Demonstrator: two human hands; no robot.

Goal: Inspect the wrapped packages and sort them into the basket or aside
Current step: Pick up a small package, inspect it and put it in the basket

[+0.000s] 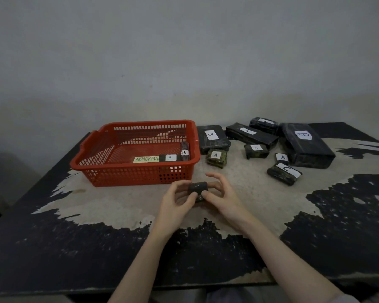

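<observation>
While both forearms reach forward, the left hand and right hand grasp one small dark package with half-curled fingers, just before the red basket.

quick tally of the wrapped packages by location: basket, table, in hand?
In the red basket: 2, package A and package B
On the table, right of the basket: 8
Held by left hand and right hand: 1, a small dark package, label not visible
Total: 11
</observation>
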